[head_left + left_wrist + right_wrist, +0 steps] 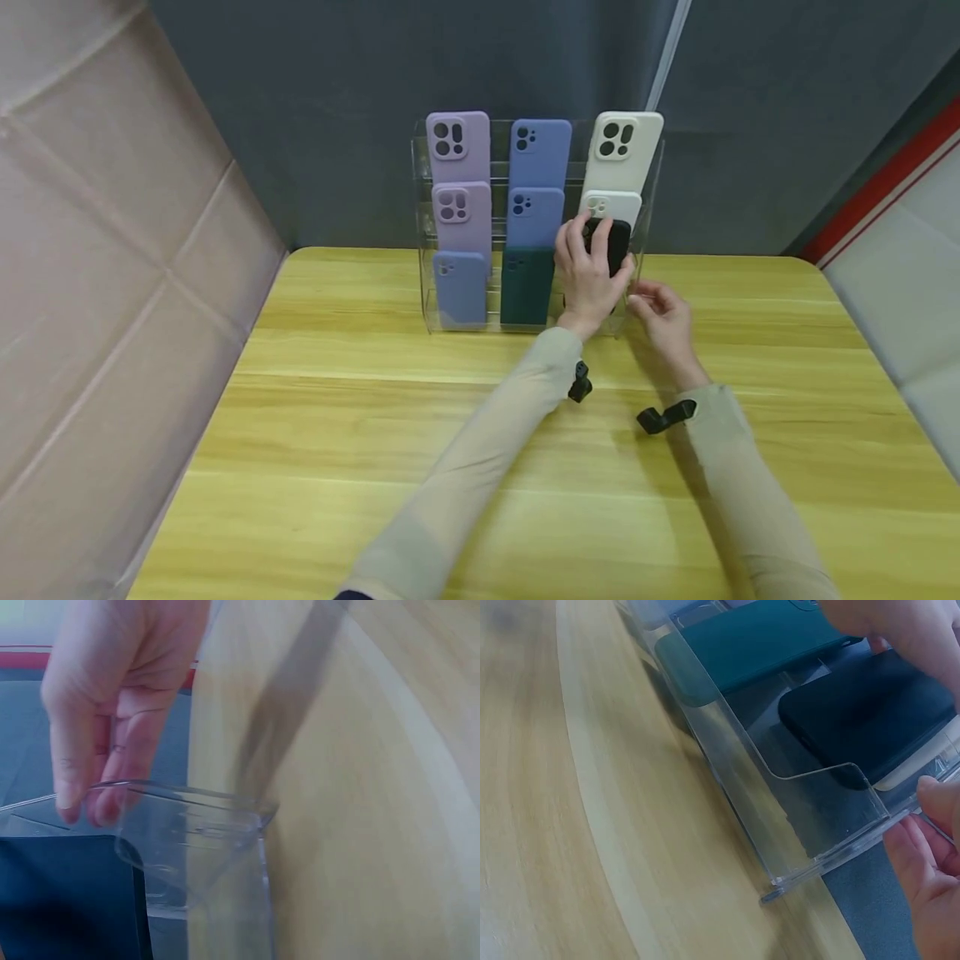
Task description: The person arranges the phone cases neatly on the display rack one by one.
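My left hand (588, 287) grips a black phone case (618, 242) by its sides, at the right column of a clear display stand (831, 856). In the right wrist view the black phone case (866, 720) is tilted, its lower end above the stand's front ledge. With thumb and fingers my right hand (667, 321) pinches the stand's right side edge, as the left wrist view also shows. A dark green phone case (527, 287) stands to the left of the black one. Behind the black case is a white phone case (628, 202), partly covered.
Blue (461, 287) and purple phone cases (459, 150) fill the left column, two blue-violet cases (542, 154) the middle one. A cream case (622, 162) tops the right column. The stand is on a wooden table (337, 433) before a grey partition (300, 125).
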`<state>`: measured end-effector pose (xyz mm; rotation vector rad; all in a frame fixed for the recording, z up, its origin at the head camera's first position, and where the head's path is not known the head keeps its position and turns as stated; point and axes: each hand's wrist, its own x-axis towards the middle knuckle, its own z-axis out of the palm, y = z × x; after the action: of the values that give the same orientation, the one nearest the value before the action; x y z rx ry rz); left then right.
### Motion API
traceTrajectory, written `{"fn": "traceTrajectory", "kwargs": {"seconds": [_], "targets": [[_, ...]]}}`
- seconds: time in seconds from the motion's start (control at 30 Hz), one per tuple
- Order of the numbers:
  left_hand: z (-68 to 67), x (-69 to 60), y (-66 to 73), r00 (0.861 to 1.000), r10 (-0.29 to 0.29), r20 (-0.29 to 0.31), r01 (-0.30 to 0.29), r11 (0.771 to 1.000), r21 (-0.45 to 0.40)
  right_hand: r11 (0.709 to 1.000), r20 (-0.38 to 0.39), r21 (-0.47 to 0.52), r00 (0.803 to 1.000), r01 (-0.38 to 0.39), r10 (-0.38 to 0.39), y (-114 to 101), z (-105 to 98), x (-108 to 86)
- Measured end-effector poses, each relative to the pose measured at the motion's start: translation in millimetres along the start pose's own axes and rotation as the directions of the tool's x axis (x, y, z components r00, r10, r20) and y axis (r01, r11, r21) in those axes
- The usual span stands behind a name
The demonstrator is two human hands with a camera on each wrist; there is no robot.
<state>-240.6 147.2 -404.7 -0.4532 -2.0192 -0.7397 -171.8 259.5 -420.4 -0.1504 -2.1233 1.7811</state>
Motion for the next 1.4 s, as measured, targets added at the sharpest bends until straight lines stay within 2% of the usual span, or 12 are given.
{"fn": "traceTrajectory", "kwargs": {"seconds": [0.33,0.67,0.93,1.03,1.13,1.4], "targets": [[5.5,-14.5,2.0,0.999,0.028,0.047,-0.03,0.998,0.052,1.0,0.015,-0.014,1.0,0.002,-0.002,3,-2,0.4],[7.8,-23.6,6.4,0.996,-0.016,0.087,0.006,0.994,0.112,0.998,-0.009,0.044,0.999,0.038,-0.037,33,-3,10.6],[8.5,-29.0,9.5,0.992,-0.047,0.116,0.028,0.986,0.163,0.996,-0.001,0.081,1.0,0.024,-0.024,21,-2,6.6],[8.0,-32.3,9.7,0.989,-0.044,0.138,0.017,0.981,0.195,0.997,-0.009,0.074,1.0,0.017,-0.016,32,-4,10.1],[7.0,-33.5,9.9,0.986,-0.048,0.159,0.012,0.975,0.222,0.998,-0.015,0.065,1.0,0.02,-0.019,33,-3,9.8],[5.8,-32.7,13.5,0.982,-0.125,0.143,0.092,0.972,0.216,0.995,-0.031,0.102,0.999,0.025,-0.022,31,-1,9.1]]}}
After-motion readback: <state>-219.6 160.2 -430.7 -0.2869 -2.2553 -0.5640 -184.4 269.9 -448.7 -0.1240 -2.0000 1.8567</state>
